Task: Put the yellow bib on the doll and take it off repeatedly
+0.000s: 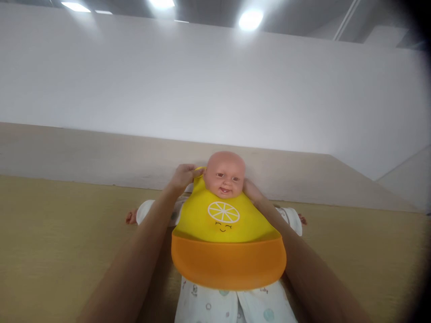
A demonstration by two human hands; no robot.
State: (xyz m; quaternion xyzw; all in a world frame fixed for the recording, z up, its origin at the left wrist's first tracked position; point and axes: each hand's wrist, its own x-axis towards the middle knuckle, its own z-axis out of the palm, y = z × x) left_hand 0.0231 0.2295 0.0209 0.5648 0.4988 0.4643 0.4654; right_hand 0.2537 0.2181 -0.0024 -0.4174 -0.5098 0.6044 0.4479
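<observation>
A baby doll (pixel 225 168) in white printed clothes lies face up, arms stretched to both sides. Over its chest is a yellow silicone bib (pixel 202 220) with a lemon slice and smiling face. An orange catch pocket (pixel 229 264) forms its lower edge. My left hand (pixel 184 176) is closed on the yellow neck strap of the bib, beside the doll's head. On the other side, my right hand (pixel 252 190) reaches behind the doll's neck; its fingers are hidden there, so what they hold does not show.
Beneath the doll is a yellowish wooden surface (pixel 60 224). A pale ledge or low band (pixel 101 152) runs behind it, with a white wall (pixel 168 89) beyond. Ceiling lights (pixel 251 20) shine at the top.
</observation>
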